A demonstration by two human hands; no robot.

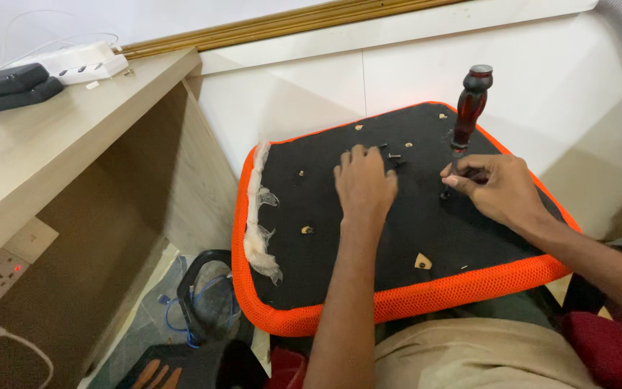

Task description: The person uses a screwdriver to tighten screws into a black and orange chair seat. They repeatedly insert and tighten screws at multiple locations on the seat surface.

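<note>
Right hand (497, 189) pinches the upright screwdriver (469, 115) shaft near its tip; left hand (363, 183) rests spread just below loose screws (394, 156).

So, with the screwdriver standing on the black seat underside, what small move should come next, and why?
Probably the left hand should pick up one of the loose dark screws beside its fingertips. The right hand pinches the shaft of the upright dark-red-handled screwdriver, whose tip rests on the black, orange-edged seat underside.

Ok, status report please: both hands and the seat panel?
Left hand flat on black seat panel, by loose screws. Right hand pinching screwdriver shaft, upright. Nothing blocking.
</note>
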